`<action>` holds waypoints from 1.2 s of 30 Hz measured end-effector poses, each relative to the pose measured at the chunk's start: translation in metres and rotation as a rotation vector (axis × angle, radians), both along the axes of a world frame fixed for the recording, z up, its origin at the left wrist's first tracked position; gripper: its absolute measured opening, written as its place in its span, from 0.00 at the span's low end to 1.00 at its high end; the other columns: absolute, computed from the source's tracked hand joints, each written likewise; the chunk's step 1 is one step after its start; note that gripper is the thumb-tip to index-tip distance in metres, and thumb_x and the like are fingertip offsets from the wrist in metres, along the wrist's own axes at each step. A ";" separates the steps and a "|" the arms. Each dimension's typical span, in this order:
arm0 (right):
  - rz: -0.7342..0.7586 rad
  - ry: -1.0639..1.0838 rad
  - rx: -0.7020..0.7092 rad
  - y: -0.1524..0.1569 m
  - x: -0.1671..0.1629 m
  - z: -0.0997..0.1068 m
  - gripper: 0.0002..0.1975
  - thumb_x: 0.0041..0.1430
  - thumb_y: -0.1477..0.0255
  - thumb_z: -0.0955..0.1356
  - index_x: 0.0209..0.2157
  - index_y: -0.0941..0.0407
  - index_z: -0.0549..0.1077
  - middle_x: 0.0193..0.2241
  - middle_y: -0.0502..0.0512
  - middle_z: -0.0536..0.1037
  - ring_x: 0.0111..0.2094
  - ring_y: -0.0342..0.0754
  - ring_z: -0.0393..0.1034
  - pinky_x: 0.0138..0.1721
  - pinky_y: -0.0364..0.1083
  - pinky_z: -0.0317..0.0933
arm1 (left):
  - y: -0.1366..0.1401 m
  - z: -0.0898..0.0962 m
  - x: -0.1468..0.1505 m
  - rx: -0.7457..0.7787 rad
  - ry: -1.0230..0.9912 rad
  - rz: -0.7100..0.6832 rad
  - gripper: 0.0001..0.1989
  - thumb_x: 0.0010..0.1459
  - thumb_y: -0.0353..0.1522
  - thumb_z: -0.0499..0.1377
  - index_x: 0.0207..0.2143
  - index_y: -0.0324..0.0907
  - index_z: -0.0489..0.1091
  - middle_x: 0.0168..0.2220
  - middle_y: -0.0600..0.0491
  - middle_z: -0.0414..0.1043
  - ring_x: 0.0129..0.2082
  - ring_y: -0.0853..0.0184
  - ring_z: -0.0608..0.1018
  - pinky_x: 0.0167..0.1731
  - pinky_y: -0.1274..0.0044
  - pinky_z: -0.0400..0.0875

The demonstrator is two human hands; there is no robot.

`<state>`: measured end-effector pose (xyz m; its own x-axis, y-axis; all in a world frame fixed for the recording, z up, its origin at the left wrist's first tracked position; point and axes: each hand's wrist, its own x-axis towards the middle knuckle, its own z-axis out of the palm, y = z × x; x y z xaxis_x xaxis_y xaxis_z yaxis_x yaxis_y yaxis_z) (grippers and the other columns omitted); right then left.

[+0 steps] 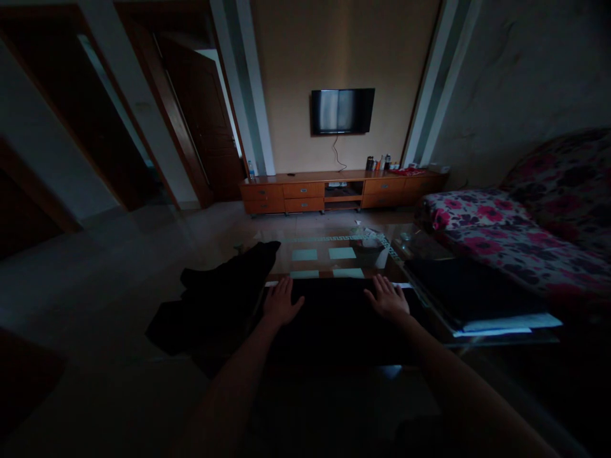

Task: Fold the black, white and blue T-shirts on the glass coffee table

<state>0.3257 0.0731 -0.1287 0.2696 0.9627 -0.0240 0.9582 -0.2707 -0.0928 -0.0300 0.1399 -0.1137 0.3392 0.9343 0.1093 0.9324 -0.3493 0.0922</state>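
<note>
A black cloth [334,321], probably a garment, lies spread flat on the glass table [317,254] in front of me. My left hand [282,303] rests flat on its far left part, fingers stretched forward and thumb apart. On the far right part lies my right hand [387,298], also flat with the fingers out. White edges of something show under the cloth beside both hands. Left of it is a crumpled black garment [219,299]. To the right sits a stack of folded dark cloth [477,292] with white sheet-like edges below. The dim light hides the cloth's details.
Beyond the table stands a long wooden TV cabinet [305,191] with bottles [377,163] on top. A television [342,111] hangs above it. A floral sofa [496,222] is on the right, and a door [205,114] stands ajar at the left.
</note>
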 end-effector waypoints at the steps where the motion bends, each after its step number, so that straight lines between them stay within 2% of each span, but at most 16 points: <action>1: -0.029 0.005 -0.001 -0.004 0.015 -0.003 0.39 0.69 0.50 0.49 0.73 0.56 0.44 0.73 0.54 0.41 0.73 0.53 0.33 0.70 0.56 0.33 | 0.000 0.000 -0.009 0.003 0.000 0.012 0.40 0.66 0.53 0.44 0.72 0.39 0.47 0.73 0.43 0.45 0.72 0.55 0.51 0.68 0.62 0.48; 3: -0.072 0.013 0.002 -0.010 0.035 -0.007 0.40 0.69 0.49 0.50 0.73 0.58 0.45 0.73 0.55 0.43 0.73 0.53 0.34 0.70 0.54 0.35 | -0.001 0.001 -0.021 0.006 -0.002 0.039 0.41 0.66 0.53 0.44 0.71 0.37 0.48 0.73 0.42 0.46 0.71 0.54 0.54 0.67 0.63 0.51; 5: -0.094 0.010 0.017 -0.013 0.041 -0.009 0.40 0.69 0.51 0.50 0.72 0.61 0.47 0.73 0.57 0.46 0.73 0.52 0.36 0.70 0.52 0.36 | -0.003 0.003 -0.025 0.027 0.002 0.063 0.39 0.66 0.50 0.45 0.71 0.34 0.50 0.72 0.40 0.49 0.71 0.54 0.56 0.67 0.65 0.51; 9: -0.210 -0.101 0.129 -0.011 0.017 0.003 0.34 0.71 0.58 0.49 0.70 0.60 0.56 0.72 0.62 0.50 0.72 0.57 0.39 0.69 0.60 0.28 | -0.010 0.015 -0.015 0.205 -0.004 0.101 0.31 0.69 0.43 0.43 0.68 0.35 0.57 0.70 0.40 0.54 0.71 0.53 0.54 0.69 0.60 0.45; 11: -0.236 -0.167 0.184 -0.007 -0.002 0.012 0.33 0.71 0.60 0.51 0.69 0.61 0.57 0.72 0.65 0.48 0.72 0.60 0.36 0.68 0.63 0.23 | -0.013 0.019 -0.008 0.227 0.000 0.007 0.29 0.70 0.43 0.42 0.66 0.40 0.61 0.69 0.43 0.57 0.71 0.54 0.55 0.69 0.60 0.44; 13: -0.185 -0.144 0.168 -0.004 -0.020 0.017 0.33 0.70 0.57 0.51 0.70 0.59 0.54 0.73 0.65 0.44 0.72 0.62 0.34 0.67 0.68 0.24 | -0.016 0.018 -0.004 0.147 0.011 -0.145 0.27 0.71 0.44 0.42 0.65 0.45 0.63 0.69 0.47 0.59 0.70 0.57 0.57 0.69 0.61 0.46; 16: -0.079 -0.004 0.022 -0.004 -0.037 0.013 0.36 0.69 0.50 0.50 0.72 0.51 0.47 0.73 0.60 0.40 0.72 0.64 0.34 0.64 0.74 0.30 | -0.018 0.008 -0.007 0.005 0.011 -0.262 0.29 0.70 0.49 0.42 0.68 0.49 0.59 0.71 0.51 0.53 0.71 0.58 0.56 0.68 0.61 0.48; 18: -0.032 0.030 -0.037 -0.006 -0.039 0.007 0.37 0.69 0.48 0.50 0.73 0.48 0.42 0.74 0.57 0.38 0.73 0.63 0.32 0.65 0.74 0.30 | -0.019 0.003 -0.010 -0.031 0.009 -0.268 0.31 0.70 0.50 0.42 0.70 0.50 0.54 0.73 0.51 0.48 0.72 0.57 0.53 0.68 0.60 0.49; 20: -0.019 0.021 -0.036 -0.007 -0.038 0.004 0.37 0.69 0.48 0.50 0.73 0.48 0.40 0.74 0.57 0.38 0.73 0.61 0.30 0.66 0.72 0.28 | -0.020 0.003 -0.010 -0.028 0.016 -0.249 0.31 0.70 0.50 0.43 0.70 0.51 0.53 0.73 0.51 0.47 0.72 0.56 0.51 0.68 0.59 0.48; 24: -0.014 -0.034 0.032 -0.007 -0.054 0.009 0.37 0.70 0.52 0.52 0.73 0.56 0.46 0.73 0.63 0.40 0.73 0.63 0.31 0.67 0.68 0.23 | -0.028 0.010 0.012 0.035 0.010 -0.226 0.28 0.71 0.43 0.44 0.69 0.44 0.56 0.72 0.47 0.49 0.72 0.57 0.52 0.69 0.61 0.47; 28: 0.328 -0.004 0.059 -0.009 -0.090 0.012 0.36 0.70 0.54 0.53 0.72 0.58 0.50 0.73 0.61 0.40 0.73 0.56 0.34 0.70 0.58 0.31 | -0.042 0.008 0.039 0.010 -0.034 -0.343 0.31 0.71 0.45 0.44 0.70 0.42 0.53 0.73 0.47 0.48 0.72 0.59 0.52 0.69 0.63 0.49; 30: 0.407 0.030 0.057 -0.012 -0.099 0.011 0.36 0.70 0.53 0.52 0.72 0.59 0.51 0.73 0.60 0.43 0.73 0.55 0.37 0.70 0.56 0.35 | -0.046 0.004 0.043 -0.023 -0.040 -0.365 0.32 0.70 0.46 0.44 0.71 0.42 0.51 0.73 0.48 0.47 0.72 0.59 0.52 0.69 0.62 0.49; 33: 0.376 0.042 0.059 -0.017 -0.091 0.008 0.36 0.70 0.53 0.52 0.71 0.60 0.51 0.72 0.60 0.45 0.73 0.54 0.38 0.71 0.55 0.35 | -0.046 0.000 0.035 -0.034 -0.045 -0.342 0.32 0.71 0.46 0.43 0.72 0.43 0.49 0.73 0.49 0.46 0.72 0.59 0.51 0.69 0.62 0.47; 36: 0.328 0.020 0.061 -0.026 -0.061 0.002 0.37 0.70 0.53 0.52 0.71 0.62 0.51 0.72 0.61 0.44 0.73 0.53 0.37 0.71 0.54 0.34 | -0.043 0.001 0.016 -0.028 -0.039 -0.300 0.34 0.70 0.49 0.44 0.72 0.45 0.50 0.73 0.49 0.45 0.73 0.59 0.49 0.70 0.62 0.44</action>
